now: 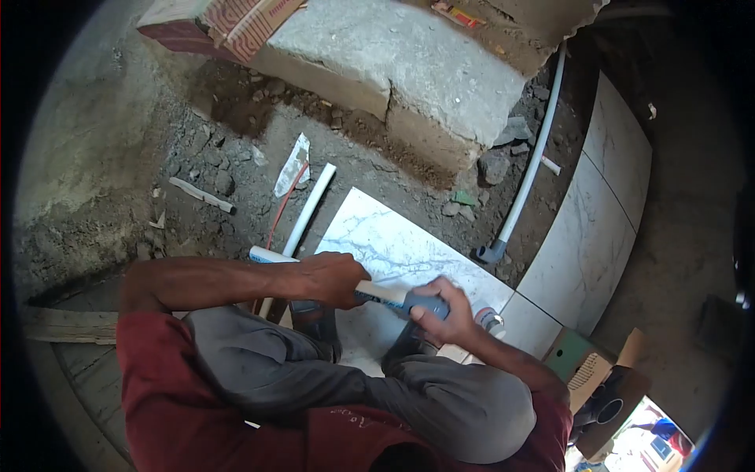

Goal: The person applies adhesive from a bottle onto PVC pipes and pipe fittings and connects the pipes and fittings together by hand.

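Note:
A white pipe (381,292) with blue print lies across the middle of the view, above a marbled white tile (409,245). My left hand (334,279) is wrapped round its left part. At its right end sits a grey fitting (427,304), and my right hand (443,305) is closed round that fitting, slightly blurred. Just right of my right hand stands a small round can (489,321). Another white pipe end (270,256) shows beside my left forearm.
A white pipe (311,208) and a red strip (285,206) lie on rubble. Behind is a concrete block (393,63) with a cardboard box (228,27). A long grey pipe with an elbow (491,251) runs up the right, beside floor tiles (586,236). Boxes (586,370) stand lower right.

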### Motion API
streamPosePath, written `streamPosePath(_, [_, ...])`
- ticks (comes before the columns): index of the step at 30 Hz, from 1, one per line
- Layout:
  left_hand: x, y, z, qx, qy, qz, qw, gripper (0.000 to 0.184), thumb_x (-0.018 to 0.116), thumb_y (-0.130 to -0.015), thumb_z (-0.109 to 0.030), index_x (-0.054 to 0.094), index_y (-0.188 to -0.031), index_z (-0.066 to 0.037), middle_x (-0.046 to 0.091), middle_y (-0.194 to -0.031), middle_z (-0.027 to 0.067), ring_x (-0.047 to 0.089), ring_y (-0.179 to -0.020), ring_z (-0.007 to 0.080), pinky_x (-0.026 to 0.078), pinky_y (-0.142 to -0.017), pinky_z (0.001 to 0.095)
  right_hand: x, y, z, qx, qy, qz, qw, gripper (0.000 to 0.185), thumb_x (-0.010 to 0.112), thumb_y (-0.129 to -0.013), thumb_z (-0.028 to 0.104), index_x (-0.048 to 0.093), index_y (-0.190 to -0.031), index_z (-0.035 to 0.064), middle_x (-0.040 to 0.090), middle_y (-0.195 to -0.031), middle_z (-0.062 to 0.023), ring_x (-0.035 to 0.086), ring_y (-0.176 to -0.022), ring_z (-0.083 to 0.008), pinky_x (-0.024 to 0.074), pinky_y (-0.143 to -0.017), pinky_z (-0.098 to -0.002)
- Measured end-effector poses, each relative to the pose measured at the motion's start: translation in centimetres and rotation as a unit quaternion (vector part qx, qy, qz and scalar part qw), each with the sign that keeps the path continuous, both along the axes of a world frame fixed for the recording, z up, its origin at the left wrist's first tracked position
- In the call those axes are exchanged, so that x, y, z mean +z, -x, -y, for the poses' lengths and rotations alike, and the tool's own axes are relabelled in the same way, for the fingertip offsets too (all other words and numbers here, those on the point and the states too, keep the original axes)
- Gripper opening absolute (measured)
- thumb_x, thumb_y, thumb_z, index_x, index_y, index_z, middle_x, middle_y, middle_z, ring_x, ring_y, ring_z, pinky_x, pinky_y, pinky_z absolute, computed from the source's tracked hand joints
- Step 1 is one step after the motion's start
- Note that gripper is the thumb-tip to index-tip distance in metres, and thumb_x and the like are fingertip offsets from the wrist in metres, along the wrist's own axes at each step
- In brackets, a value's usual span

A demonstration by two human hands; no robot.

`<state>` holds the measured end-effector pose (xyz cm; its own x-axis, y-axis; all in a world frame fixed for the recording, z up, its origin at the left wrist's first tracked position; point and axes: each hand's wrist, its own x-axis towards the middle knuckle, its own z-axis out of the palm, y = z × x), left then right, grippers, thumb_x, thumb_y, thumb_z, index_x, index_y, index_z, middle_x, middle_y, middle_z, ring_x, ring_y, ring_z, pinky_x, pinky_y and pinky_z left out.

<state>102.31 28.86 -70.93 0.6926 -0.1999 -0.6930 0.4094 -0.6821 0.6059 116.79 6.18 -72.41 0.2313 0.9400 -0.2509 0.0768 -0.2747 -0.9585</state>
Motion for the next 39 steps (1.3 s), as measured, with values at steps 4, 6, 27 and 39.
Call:
streamPosePath(4, [0.6,-3.0,-0.8,0.132,0.090,0.013,0.987,0.039,0.066,-0.084,-0.039,0.068,-0.095,-0.002,0.068,-0.086,0.0206,0.068,-0.082,0.0339,0.052,-0.076,0.0411,0.7,-5.8,-4.1,-0.075,0.096,-0.152,0.981,0.028,0.070,-0.087,0.027,0.064,-0.099,0.0018,0.061,-0.087,-0.0038,0.058,-0.064,-0.0095,0.0457,-0.054,-0.0248])
streamPosePath(6, [-0.6,-3.1,-1.0,0.123,0.102,0.085,0.983,0.048,0.064,-0.087,-0.046,0.062,-0.101,0.000,0.067,-0.087,0.0214,0.067,-0.081,0.0329,0.050,-0.074,0.0407,0.0,-7.7,-5.0,-0.105,0.027,-0.116,0.987,0.029,0.066,-0.090,0.029,0.064,-0.099,0.0012,0.060,-0.085,-0.0040,0.056,-0.058,-0.0094,0.0436,-0.049,-0.0241])
streamPosePath(27, [2.6,-6.6,-0.6,0.319,0.390,-0.180,0.845,0.048,0.047,-0.100,-0.023,0.032,-0.143,-0.011,0.061,-0.117,0.0217,0.066,-0.099,0.0274,0.054,-0.079,0.0363,-5.4,-7.9,-1.7,-0.190,0.178,-0.216,0.941,0.045,0.045,-0.101,0.045,0.060,-0.105,0.0040,0.056,-0.074,-0.0028,0.051,-0.050,-0.0083,0.0412,-0.040,-0.0233])
streamPosePath(39, [0.5,-6.2,0.5,0.175,0.194,0.292,0.920,0.032,0.066,-0.090,-0.019,0.057,-0.117,-0.004,0.055,-0.113,0.0115,0.053,-0.109,0.0273,0.041,-0.097,0.0388,-9.4,-5.2,3.4,-0.215,0.171,-0.178,0.945,0.033,0.047,-0.100,0.035,0.059,-0.104,0.0045,0.064,-0.083,-0.0157,0.064,-0.071,-0.0292,0.0511,-0.060,-0.0397])
